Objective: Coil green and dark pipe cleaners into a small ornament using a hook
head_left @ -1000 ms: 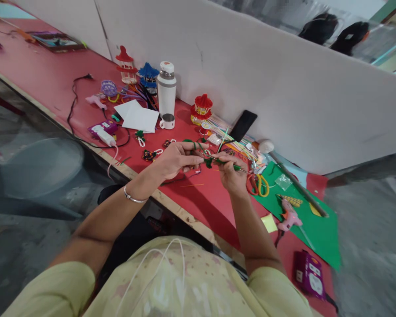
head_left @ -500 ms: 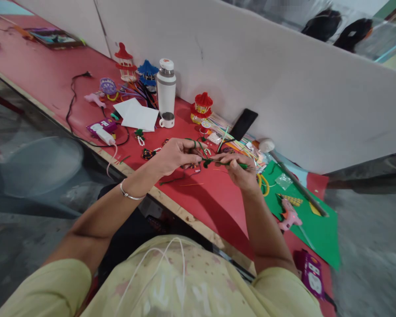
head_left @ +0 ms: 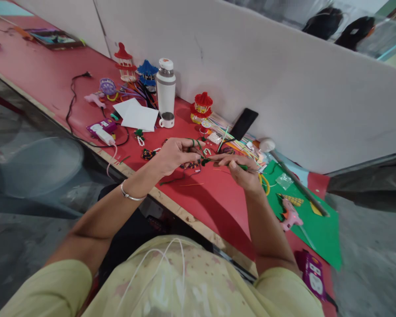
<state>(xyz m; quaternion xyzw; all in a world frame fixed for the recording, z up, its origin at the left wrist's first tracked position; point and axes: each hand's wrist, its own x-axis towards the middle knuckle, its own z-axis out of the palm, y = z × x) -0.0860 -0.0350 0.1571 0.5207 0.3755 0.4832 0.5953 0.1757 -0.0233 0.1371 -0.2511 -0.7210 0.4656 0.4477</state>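
Over the red tabletop (head_left: 214, 198), my left hand (head_left: 174, 156) pinches a small dark green crocheted piece (head_left: 205, 162) between thumb and fingers. Green yarn (head_left: 199, 144) runs up from it and loops over the raised index finger. My right hand (head_left: 244, 172) grips a crochet hook (head_left: 243, 167) with a green handle, its thin shaft pointing left into the piece. The hook's very tip is too small to make out. Just behind the hands lie a green-and-white curved trinket (head_left: 207, 151) and small white beads (head_left: 214, 138). Dark multicoloured crocheted bits (head_left: 148, 154) rest left of them.
A white flask (head_left: 166, 90) and its cup (head_left: 166, 120) stand behind, near white papers (head_left: 140, 118). A phone (head_left: 244, 124) leans on the wall. Rightward are a green sheet (head_left: 323, 237), a pink glue gun (head_left: 289, 214) and a stick (head_left: 297, 182). The table's front edge (head_left: 178, 209) runs below my forearms.
The hook and right hand have shifted very slightly, and the shaft is now closer in to the green piece. My left hand stays nearly still, holding the piece and yarn.
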